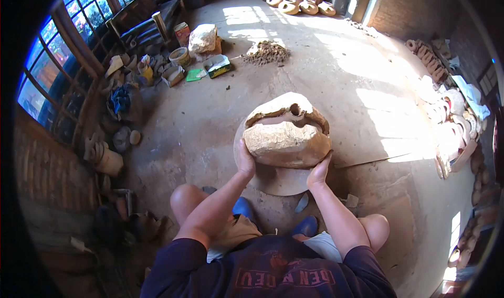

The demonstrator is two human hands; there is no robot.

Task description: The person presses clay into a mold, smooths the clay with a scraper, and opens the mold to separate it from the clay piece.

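Observation:
Between my two hands is a thick, pale tan mould-like block in two rough halves. A gap runs between the halves, and a round dark hole shows in the far one. My left hand presses the near half's left side, fingers partly hidden behind it. At its lower right, my right hand grips the same half, with the fingers mostly out of sight underneath. Below the block lies a round flat board, close in front of my knees.
A heap of brown clay crumbs lies ahead on the floor. Round pots stand at the back. Tubs and a large pale lump sit to the left. Clay pieces line the right wall.

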